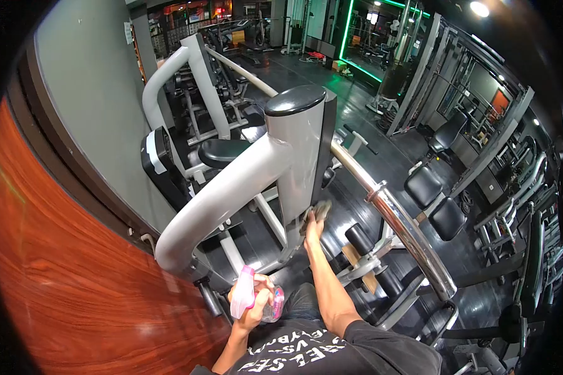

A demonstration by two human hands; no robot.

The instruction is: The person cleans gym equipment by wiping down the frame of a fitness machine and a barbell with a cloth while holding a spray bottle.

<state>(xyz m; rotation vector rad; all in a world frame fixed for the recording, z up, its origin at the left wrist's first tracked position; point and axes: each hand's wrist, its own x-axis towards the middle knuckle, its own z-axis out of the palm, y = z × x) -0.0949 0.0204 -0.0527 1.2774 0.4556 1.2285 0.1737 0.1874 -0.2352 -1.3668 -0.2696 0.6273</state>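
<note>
Low on machine's post, prob. wiping w/ cloth bunched in R hand, gripping spray bottle in L hand; looking mid-job, leaving wiped vs. unwiped parts unclear.

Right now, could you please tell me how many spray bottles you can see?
1: the pink-topped spray bottle in the left hand; others may be hidden behind the gym equipment.
</note>
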